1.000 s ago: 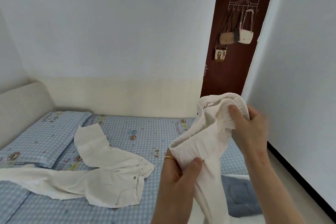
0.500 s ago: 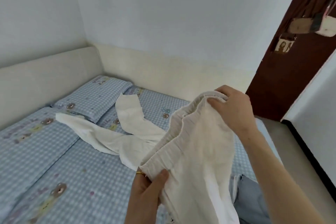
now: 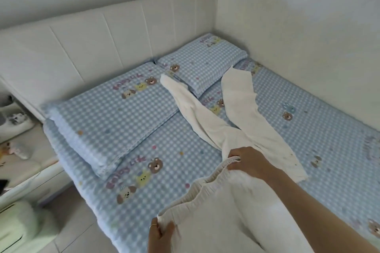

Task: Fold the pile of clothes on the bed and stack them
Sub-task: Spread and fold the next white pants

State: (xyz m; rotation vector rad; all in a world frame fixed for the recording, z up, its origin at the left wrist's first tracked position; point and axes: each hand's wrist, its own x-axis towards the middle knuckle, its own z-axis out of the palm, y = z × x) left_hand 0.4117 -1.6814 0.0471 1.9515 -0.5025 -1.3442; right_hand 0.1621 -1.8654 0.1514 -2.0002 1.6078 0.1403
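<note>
Cream trousers with an elastic waistband (image 3: 207,211) are spread low over the blue checked bed (image 3: 160,150). My left hand (image 3: 160,236) pinches the near end of the waistband at the bottom edge of the view. My right hand (image 3: 249,163) grips the far end of the same waistband, stretching it out. A second pair of white trousers (image 3: 236,121) lies flat on the bed beyond, its two legs splayed toward the pillows.
Two checked pillows (image 3: 115,121) lie against a white padded headboard (image 3: 102,43). A wall runs along the bed's right side. A white bedside unit (image 3: 22,162) with small items stands at the left, over a tiled floor (image 3: 72,228).
The view swung left from the door to the headboard. Both hands brought the cream trousers down from chest height and stretched the waistband out over the bed.
</note>
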